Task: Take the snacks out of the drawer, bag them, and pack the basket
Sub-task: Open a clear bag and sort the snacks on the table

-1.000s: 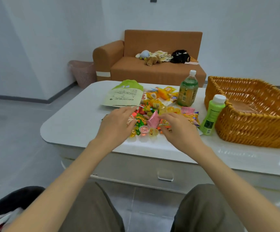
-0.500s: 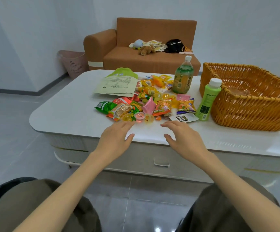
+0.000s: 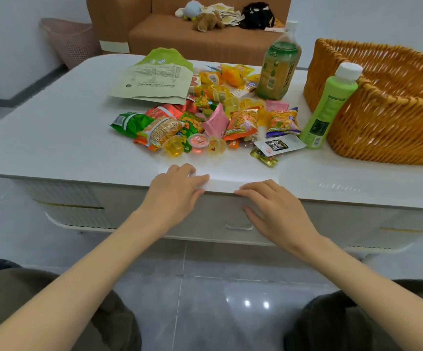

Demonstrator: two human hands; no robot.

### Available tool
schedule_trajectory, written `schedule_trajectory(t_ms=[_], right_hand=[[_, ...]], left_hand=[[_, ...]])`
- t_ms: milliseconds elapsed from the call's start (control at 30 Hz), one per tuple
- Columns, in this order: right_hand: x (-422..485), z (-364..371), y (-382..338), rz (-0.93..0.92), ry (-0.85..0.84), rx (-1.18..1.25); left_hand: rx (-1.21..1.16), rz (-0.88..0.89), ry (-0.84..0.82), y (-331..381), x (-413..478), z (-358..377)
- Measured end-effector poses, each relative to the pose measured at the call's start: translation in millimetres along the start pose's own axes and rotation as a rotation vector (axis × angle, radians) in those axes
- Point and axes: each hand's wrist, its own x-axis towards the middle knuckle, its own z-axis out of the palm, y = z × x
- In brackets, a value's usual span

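A heap of small snack packets (image 3: 213, 117) and jelly cups lies in the middle of the white table (image 3: 61, 138). A flat green paper bag (image 3: 154, 79) lies behind the heap. The wicker basket (image 3: 387, 122) stands at the right. A tea bottle (image 3: 278, 64) and a green bottle (image 3: 329, 107) stand upright beside it. My left hand (image 3: 175, 193) rests on the table's front edge, fingers spread, holding nothing. My right hand (image 3: 276, 211) hovers open in front of the closed drawer (image 3: 220, 221), just above its handle (image 3: 239, 226).
An orange sofa (image 3: 200, 39) with plush toys stands behind the table. A pink laundry basket (image 3: 71, 41) is at the back left. My knees frame a glossy tiled floor (image 3: 205, 300) below the table.
Both hands pulled back from the snack heap to the table's front edge. The view came closer and tilted down toward the drawer front.
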Motion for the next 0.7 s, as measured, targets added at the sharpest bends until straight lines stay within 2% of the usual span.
schedule_trajectory(t_ms=[100,200,300,400,600,700], right_hand=[[-7.4,4.7,-5.2,-0.129,0.008,0.006],[-18.2,21.8,-9.2,-0.151,-0.184,-0.035],[-25.2,38.5,-4.3,0.031,-0.434,-0.061],[-30.6,45.8,3.0,0.196,-0.572,-0.032],[-36.9,49.7,-2.0,0.182,-0.618,-0.028],[-33.9,39.2,-4.9,0.12,-0.591,-0.115]], left_hand=[[-0.059,0.028,0.034,-2.5,-1.6,0.7],[-0.053,0.061,0.05,-3.0,-6.0,0.9],[-0.071,0.027,0.041,-2.7,-15.2,-3.2],[-0.061,0.006,-0.011,-8.3,-29.0,-6.2],[-0.063,0.059,-0.115,-17.7,-43.5,-5.3],[-0.051,0.028,-0.128,-15.9,-40.2,-8.8]])
